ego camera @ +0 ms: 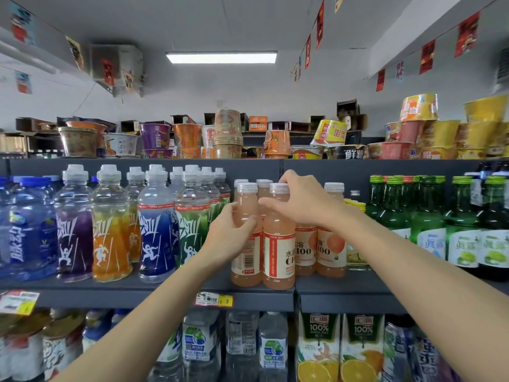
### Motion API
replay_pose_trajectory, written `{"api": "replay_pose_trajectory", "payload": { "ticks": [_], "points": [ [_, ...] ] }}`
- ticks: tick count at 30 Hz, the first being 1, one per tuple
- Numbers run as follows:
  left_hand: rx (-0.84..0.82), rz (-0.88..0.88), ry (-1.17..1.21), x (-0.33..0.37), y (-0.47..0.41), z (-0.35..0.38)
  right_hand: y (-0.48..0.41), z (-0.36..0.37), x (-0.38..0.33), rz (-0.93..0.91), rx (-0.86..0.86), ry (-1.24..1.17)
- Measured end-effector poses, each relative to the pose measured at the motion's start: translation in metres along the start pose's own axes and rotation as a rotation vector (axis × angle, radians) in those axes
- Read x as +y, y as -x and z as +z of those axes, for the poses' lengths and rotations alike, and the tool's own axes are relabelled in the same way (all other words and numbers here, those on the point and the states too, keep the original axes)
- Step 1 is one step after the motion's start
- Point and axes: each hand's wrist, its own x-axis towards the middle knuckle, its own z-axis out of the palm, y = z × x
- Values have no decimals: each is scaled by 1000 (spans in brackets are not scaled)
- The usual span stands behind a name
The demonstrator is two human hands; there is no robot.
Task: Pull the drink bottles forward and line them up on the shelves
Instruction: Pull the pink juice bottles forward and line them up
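Observation:
Several pink grapefruit drink bottles with white caps stand on the middle shelf [170, 295]. My left hand [230, 235] grips the front-left pink bottle [246, 268], which shows its barcode side. Beside it stands a second front pink bottle [278, 255] near the shelf's front edge. My right hand [300, 202] reaches over that bottle's shoulder, fingers curled toward the pink bottles behind it; what they touch is hidden. To the right, two more pink bottles [330, 249] stand a little further back.
Left of my hands stand sports drink bottles [157, 230] in purple, orange, blue and green. Green glass bottles [429, 216] fill the shelf's right side. Instant noodle cups [228, 133] crowd the top shelf. Water bottles [272, 343] and juice cartons [319, 348] sit below.

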Motion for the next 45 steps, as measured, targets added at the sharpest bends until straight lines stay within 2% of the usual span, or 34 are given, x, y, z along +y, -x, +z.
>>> {"api": "replay_pose_trajectory", "payload": {
  "ticks": [3,7,10,14,21,26,32,38,45],
  "points": [
    [1,-2,-27,-3,0,-1,3,-3,5,3,-149,-133],
    [30,27,-100,-2,2,0,8,1,7,15,-13,-82],
    [-18,63,-141,-2,9,3,10,8,5,24,69,-16],
    [-136,44,43,-20,32,4,17,9,14,2,-36,-138],
    [-17,25,-56,-39,42,12,20,10,17,11,27,-108],
    [-142,-13,-68,-46,46,13,27,13,19,-27,70,-107],
    [-18,21,-70,-47,48,19,26,9,25,-6,75,-101],
    [-72,-10,-39,-52,48,17,28,11,26,-3,107,-146],
    [-63,-4,-45,-49,47,14,28,0,26,-4,58,-148]
  ]
}}
